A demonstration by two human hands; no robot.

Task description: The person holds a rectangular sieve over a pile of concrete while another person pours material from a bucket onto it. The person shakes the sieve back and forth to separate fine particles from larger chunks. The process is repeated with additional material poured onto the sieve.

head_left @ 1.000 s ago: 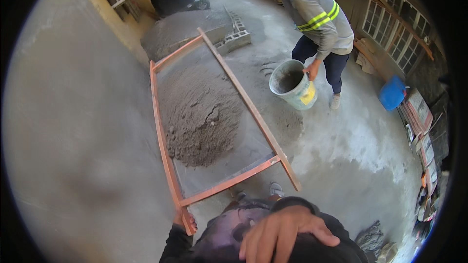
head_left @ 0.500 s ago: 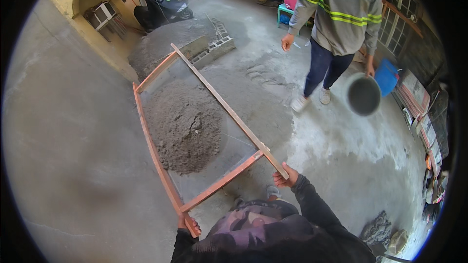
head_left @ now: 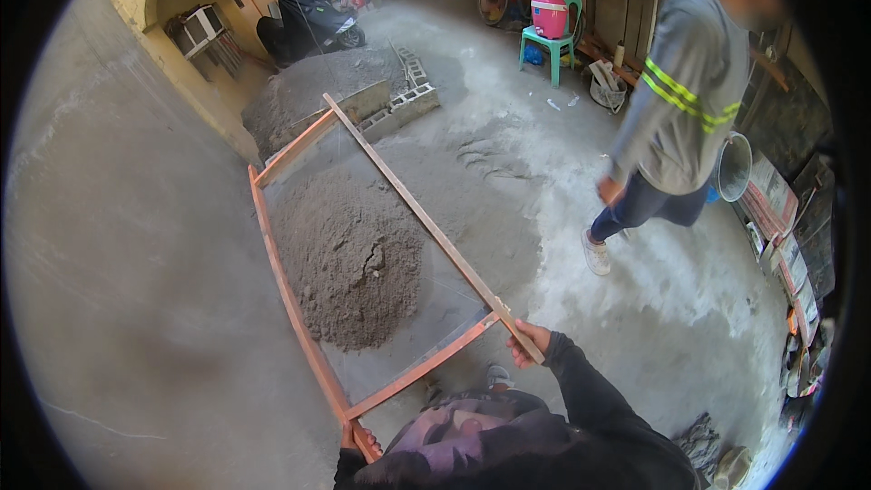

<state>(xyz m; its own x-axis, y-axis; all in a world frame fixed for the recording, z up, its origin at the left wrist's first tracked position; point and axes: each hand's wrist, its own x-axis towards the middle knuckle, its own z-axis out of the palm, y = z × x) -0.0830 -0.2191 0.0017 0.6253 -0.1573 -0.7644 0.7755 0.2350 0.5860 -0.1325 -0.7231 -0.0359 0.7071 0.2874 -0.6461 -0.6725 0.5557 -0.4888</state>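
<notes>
Gripped at its two near corners, left hand (head_left: 349, 436) wrapped shut around the end of the left rail and right hand (head_left: 529, 342) closed on the end of the right rail, probably so as to keep the big orange wooden sieve frame (head_left: 283, 281) tilted up off the concrete floor (head_left: 635, 308) and steady under its load. Long and rectangular, with thin orange-painted rails, a fine mesh stretched between them, and a mound of grey sand (head_left: 349, 254) heaped mid-frame. Beyond the frame's far end, hollow concrete blocks (head_left: 413, 95); off its right rail, a person in a grey reflective-striped top (head_left: 685, 100) carrying a bucket (head_left: 733, 166).
</notes>
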